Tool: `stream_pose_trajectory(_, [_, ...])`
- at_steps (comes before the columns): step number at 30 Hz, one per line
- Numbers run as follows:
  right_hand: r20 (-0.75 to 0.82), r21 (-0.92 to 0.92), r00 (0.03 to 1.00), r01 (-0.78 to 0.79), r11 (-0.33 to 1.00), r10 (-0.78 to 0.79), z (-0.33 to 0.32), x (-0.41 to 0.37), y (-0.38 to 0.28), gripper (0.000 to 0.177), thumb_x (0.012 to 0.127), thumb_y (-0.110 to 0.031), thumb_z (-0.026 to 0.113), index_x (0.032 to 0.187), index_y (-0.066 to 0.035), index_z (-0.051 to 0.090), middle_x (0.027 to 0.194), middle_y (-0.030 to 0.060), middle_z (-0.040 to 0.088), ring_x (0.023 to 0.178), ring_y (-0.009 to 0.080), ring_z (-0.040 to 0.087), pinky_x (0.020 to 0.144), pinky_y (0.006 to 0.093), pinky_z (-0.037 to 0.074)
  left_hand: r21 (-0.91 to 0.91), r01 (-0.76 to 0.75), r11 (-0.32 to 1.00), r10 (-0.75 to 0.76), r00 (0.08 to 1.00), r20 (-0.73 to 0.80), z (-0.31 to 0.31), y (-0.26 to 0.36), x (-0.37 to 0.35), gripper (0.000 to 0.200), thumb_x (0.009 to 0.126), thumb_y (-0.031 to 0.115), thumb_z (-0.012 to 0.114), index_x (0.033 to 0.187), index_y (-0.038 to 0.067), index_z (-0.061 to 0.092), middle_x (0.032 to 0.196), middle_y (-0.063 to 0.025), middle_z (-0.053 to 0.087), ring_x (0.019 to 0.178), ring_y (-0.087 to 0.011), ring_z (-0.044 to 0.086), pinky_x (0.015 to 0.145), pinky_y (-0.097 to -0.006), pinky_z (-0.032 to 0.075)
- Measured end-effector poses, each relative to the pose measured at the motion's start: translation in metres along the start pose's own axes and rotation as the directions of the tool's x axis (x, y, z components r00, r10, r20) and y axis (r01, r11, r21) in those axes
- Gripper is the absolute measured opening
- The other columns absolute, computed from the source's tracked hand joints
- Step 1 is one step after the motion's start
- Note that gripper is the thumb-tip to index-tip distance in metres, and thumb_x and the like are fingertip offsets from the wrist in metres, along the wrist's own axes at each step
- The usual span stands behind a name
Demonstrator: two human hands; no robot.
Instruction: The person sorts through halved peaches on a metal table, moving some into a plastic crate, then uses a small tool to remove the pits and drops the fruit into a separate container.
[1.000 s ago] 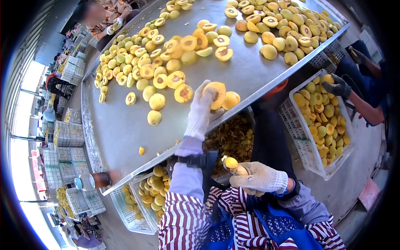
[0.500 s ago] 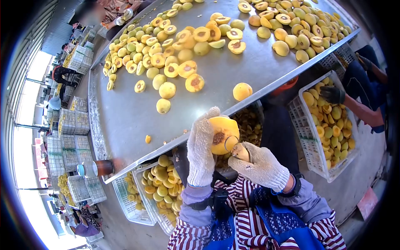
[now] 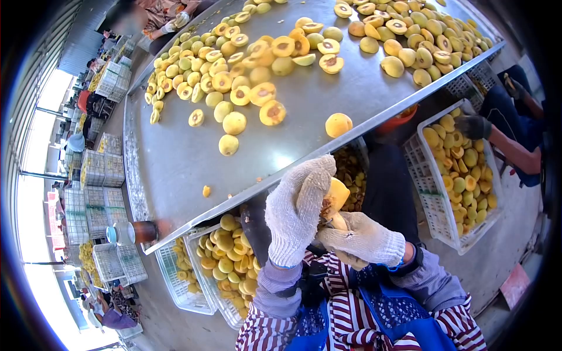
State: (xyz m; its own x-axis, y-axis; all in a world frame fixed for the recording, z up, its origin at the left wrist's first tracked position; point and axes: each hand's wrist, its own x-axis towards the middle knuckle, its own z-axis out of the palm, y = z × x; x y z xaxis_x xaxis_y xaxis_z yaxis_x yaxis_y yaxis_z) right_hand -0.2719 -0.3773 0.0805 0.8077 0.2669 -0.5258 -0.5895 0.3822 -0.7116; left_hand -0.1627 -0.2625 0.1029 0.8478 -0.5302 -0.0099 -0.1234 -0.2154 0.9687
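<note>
Just off the table's near edge, my left hand (image 3: 297,213), in a white knitted glove, is closed around a yellow peach half (image 3: 337,195). The half is tilted, its brownish cut centre facing my right hand. My gloved right hand (image 3: 369,238) is closed on the pale handle of a pitting knife (image 3: 338,221). Its wire loop, seen half a second ago, is hidden now at the peach's centre. On the metal table (image 3: 193,158), a single peach half (image 3: 338,125) lies nearest my hands.
Peach halves (image 3: 222,82) spread over the table, with another heap (image 3: 433,47) at far right. Crates of peaches (image 3: 228,257) stand below the edge, and another crate (image 3: 465,181) stands at right by a co-worker's dark-gloved hand (image 3: 472,126). A jar (image 3: 143,233) sits at the left corner.
My left hand has turned the peach half from facing me to edge-on and rolled its fingers over it. My right hand has brought the knife in against the cut centre.
</note>
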Motion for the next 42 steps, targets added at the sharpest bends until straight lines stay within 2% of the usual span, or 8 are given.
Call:
stream_pose_trajectory(3, [0.267, 0.225, 0.963, -0.094, 0.97, 0.031, -0.011, -0.005, 0.001, 0.029, 0.097, -0.034, 0.061, 0.09, -0.005, 0.058, 0.052, -0.0029, 0.047, 0.038, 0.0057, 0.044, 0.033, 0.0217, 0.028, 0.166, -0.424, 0.89, 0.422, 0.905, 0.051, -0.006, -0.005, 0.001, 0.029, 0.097, 0.023, 0.06, 0.111, -0.001, 0.068, 0.107, -0.0136, 0.072, 0.092, -0.0221, 0.07, 0.082, -0.0337, 0.054])
stream_pose_trajectory(11, [0.608, 0.068, 0.788, -0.172, 0.983, 0.096, -0.006, -0.006, 0.0, 0.032, 0.095, -0.038, 0.064, 0.098, -0.007, 0.056, 0.061, -0.0039, 0.05, 0.04, 0.0054, 0.044, 0.035, 0.0213, 0.032, -0.806, 0.36, 0.469, -0.322, 0.92, 0.224, -0.002, -0.012, -0.003, 0.061, 0.1, 0.056, 0.044, 0.122, 0.0, 0.055, 0.102, -0.0176, 0.067, 0.085, -0.0248, 0.07, 0.058, -0.0302, 0.06])
stream_pose_trajectory(16, [0.459, -0.086, 0.856, -0.226, 0.97, 0.24, -0.018, -0.008, -0.003, 0.029, 0.093, -0.042, 0.064, 0.095, -0.013, 0.057, 0.059, -0.0079, 0.05, 0.044, 0.0013, 0.044, 0.036, 0.0174, 0.03, -0.395, 0.072, 0.916, -0.279, 0.822, -0.497, -0.081, -0.087, -0.037, 0.051, 0.1, 0.047, 0.049, 0.121, 0.001, 0.06, 0.103, -0.0156, 0.067, 0.087, -0.0236, 0.068, 0.068, -0.0334, 0.058])
stream_pose_trajectory(19, [0.423, -0.059, 0.879, -0.217, 0.974, 0.221, -0.023, -0.011, -0.002, 0.029, 0.094, -0.043, 0.062, 0.095, -0.014, 0.057, 0.059, -0.0071, 0.05, 0.043, 0.0016, 0.044, 0.036, 0.0175, 0.031, 0.433, 0.569, 0.699, -0.254, 0.763, -0.594, -0.172, -0.151, -0.076, 0.036, 0.098, 0.032, 0.057, 0.114, 0.001, 0.066, 0.11, -0.0168, 0.067, 0.101, -0.0266, 0.065, 0.091, -0.0412, 0.051])
stream_pose_trajectory(22, [0.396, -0.079, 0.891, -0.206, 0.975, 0.221, -0.013, -0.002, -0.008, 0.029, 0.094, -0.043, 0.062, 0.097, -0.014, 0.056, 0.058, -0.0062, 0.049, 0.043, 0.0022, 0.043, 0.036, 0.0182, 0.031, 0.829, 0.207, 0.52, 0.307, 0.86, -0.408, -0.141, -0.127, -0.052, 0.029, 0.092, 0.02, 0.066, 0.113, 0.002, 0.066, 0.117, -0.0174, 0.065, 0.111, -0.0293, 0.061, 0.1, -0.0416, 0.045])
stream_pose_trajectory(33, [0.075, 0.093, 0.961, -0.271, 0.958, 0.265, -0.03, -0.013, -0.01, 0.02, 0.094, -0.031, 0.065, 0.093, -0.015, 0.055, 0.056, -0.0046, 0.047, 0.042, 0.0039, 0.042, 0.036, 0.0193, 0.029, 0.579, -0.61, 0.542, 0.185, 0.758, 0.625, 0.055, -0.113, 0.164, 0.033, 0.086, 0.016, 0.065, 0.116, 0.031, 0.067, 0.14, -0.006, 0.053, 0.13, -0.0307, 0.049, 0.101, -0.0375, 0.048])
stream_pose_trajectory(39, [-0.061, 0.179, 0.992, -0.102, 0.979, 0.115, -0.038, -0.011, -0.013, 0.02, 0.094, -0.025, 0.066, 0.093, -0.01, 0.052, 0.055, -0.0013, 0.051, 0.04, 0.006, 0.044, 0.035, 0.0204, 0.032, 0.723, -0.245, 0.646, -0.061, 0.927, 0.369, 0.062, -0.089, 0.169, 0.043, 0.085, 0.027, 0.072, 0.126, 0.027, 0.06, 0.123, -0.0053, 0.06, 0.11, -0.0222, 0.06, 0.094, -0.0356, 0.051])
stream_pose_trajectory(42, [-0.202, 0.193, 0.977, -0.026, 0.981, 0.065, -0.04, -0.009, -0.014, 0.019, 0.093, -0.022, 0.065, 0.096, -0.009, 0.051, 0.055, -0.0008, 0.051, 0.038, 0.0066, 0.044, 0.034, 0.0205, 0.032, -0.12, 0.349, 0.929, -0.278, 0.876, 0.394, 0.041, -0.101, 0.156, 0.063, 0.087, 0.037, 0.071, 0.138, 0.009, 0.047, 0.112, -0.0125, 0.064, 0.09, -0.0198, 0.068, 0.076, -0.0271, 0.057])
